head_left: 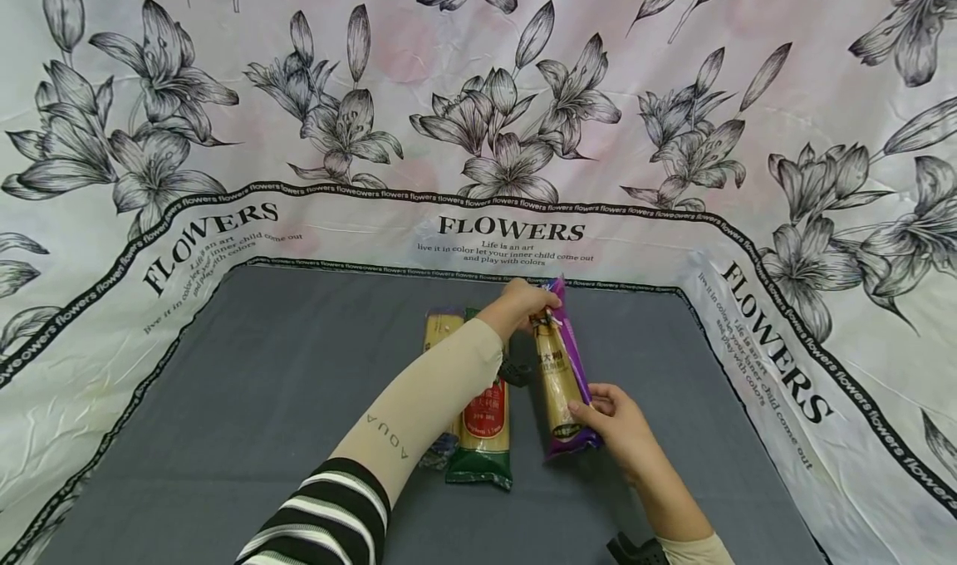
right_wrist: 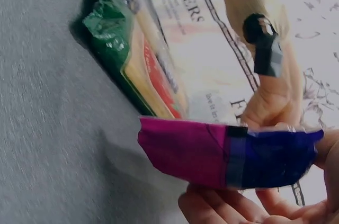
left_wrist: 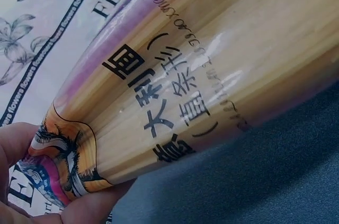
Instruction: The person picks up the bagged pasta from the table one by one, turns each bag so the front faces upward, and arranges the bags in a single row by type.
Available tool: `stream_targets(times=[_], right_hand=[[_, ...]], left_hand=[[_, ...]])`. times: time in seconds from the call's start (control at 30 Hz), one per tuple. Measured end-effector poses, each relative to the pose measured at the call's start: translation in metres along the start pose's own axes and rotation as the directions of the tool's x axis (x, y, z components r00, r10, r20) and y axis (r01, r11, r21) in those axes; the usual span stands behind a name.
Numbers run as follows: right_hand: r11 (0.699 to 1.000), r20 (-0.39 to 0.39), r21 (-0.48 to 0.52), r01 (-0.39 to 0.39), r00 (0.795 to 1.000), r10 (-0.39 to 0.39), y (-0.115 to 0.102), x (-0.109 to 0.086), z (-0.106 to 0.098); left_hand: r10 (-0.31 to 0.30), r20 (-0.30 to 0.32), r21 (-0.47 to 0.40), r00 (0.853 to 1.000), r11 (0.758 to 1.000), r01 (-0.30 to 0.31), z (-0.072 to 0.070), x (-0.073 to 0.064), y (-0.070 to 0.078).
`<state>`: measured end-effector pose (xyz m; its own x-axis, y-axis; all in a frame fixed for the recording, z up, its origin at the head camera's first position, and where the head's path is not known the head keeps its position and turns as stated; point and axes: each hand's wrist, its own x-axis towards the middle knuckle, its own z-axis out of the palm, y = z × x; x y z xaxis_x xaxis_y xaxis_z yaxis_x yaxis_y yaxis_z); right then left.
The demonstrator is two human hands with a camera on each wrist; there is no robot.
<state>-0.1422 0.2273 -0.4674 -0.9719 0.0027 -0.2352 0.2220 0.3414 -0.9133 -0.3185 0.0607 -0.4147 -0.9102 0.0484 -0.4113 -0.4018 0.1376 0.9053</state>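
A clear and purple pack of spaghetti (head_left: 557, 374) is held at both ends, slanting across the right of the cloth. My left hand (head_left: 527, 301) pinches its far end; in the left wrist view, thumb and fingers (left_wrist: 21, 139) grip the gathered, printed tip. At the near end, my right hand (head_left: 619, 428) holds the pack with the thumb over its front and fingers along the purple side. The right wrist view shows the pack's magenta and blue end (right_wrist: 183, 150) above the right fingers (right_wrist: 222, 205). Straight pale strands show through the film.
Left of the held pack lies a green-ended spaghetti pack (head_left: 482, 461) with a red label, partly under the left forearm. Another pasta pack (head_left: 443, 328) lies beside it, also partly covered. The grey cloth (head_left: 247, 399) has a white flower-printed border (head_left: 359, 228).
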Motion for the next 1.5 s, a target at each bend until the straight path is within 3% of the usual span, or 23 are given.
stream_targets(times=[0.17, 0.27, 0.37, 0.43, 0.5, 0.67, 0.73, 0.8, 0.93, 1.2, 1.4, 1.5], right_hand=[[0.998, 0.148, 0.065, -0.013, 0.989, 0.003, 0.003, 0.001, -0.018], [0.982, 0.280, 0.188, -0.015, 0.959, -0.039, 0.010, 0.006, -0.029], [0.949, 0.391, 0.315, -0.021, 0.914, -0.110, 0.020, 0.014, -0.039], [0.916, 0.454, 0.397, -0.049, 0.879, -0.150, 0.026, 0.020, -0.043], [0.875, 0.524, 0.474, -0.098, 0.830, -0.191, 0.031, 0.026, -0.045], [0.748, 0.667, 0.612, -0.258, 0.676, -0.313, 0.041, 0.036, -0.042], [0.699, 0.683, 0.650, -0.297, 0.631, -0.367, 0.043, 0.039, -0.038], [0.657, 0.680, 0.682, -0.321, 0.609, -0.408, 0.045, 0.041, -0.034], [0.607, 0.670, 0.715, -0.347, 0.590, -0.451, 0.048, 0.043, -0.031], [0.580, 0.645, 0.749, -0.320, 0.550, -0.530, 0.051, 0.044, -0.030], [0.637, 0.634, 0.731, -0.244, 0.589, -0.502, 0.050, 0.045, -0.031], [0.650, 0.631, 0.723, -0.235, 0.608, -0.482, 0.051, 0.044, -0.030]], left_hand=[[-0.007, -0.004, -0.050, 1.000, 0.999, 0.006, 0.000, -0.003, 0.003], [-0.003, 0.003, -0.068, 1.000, 0.998, 0.003, 0.001, -0.005, 0.007], [0.016, 0.007, -0.079, 1.000, 0.997, -0.015, 0.002, -0.006, 0.011], [0.026, 0.004, -0.091, 1.000, 0.996, -0.026, 0.003, -0.007, 0.013], [0.035, 0.006, -0.091, 0.999, 0.995, -0.034, 0.003, -0.008, 0.015], [0.042, 0.041, -0.091, 0.998, 0.995, -0.039, 0.003, -0.008, 0.017], [0.050, 0.062, -0.102, 0.997, 0.994, -0.044, 0.003, -0.007, 0.017], [0.060, 0.090, -0.118, 0.994, 0.992, -0.049, 0.002, -0.006, 0.018], [0.065, 0.142, -0.135, 0.988, 0.990, -0.045, 0.000, -0.006, 0.020], [0.057, 0.204, -0.132, 0.977, 0.991, -0.031, -0.004, -0.002, 0.023], [0.054, 0.280, -0.125, 0.959, 0.992, -0.020, -0.006, 0.004, 0.024], [0.049, 0.310, -0.140, 0.949, 0.990, -0.006, -0.005, 0.005, 0.024]])
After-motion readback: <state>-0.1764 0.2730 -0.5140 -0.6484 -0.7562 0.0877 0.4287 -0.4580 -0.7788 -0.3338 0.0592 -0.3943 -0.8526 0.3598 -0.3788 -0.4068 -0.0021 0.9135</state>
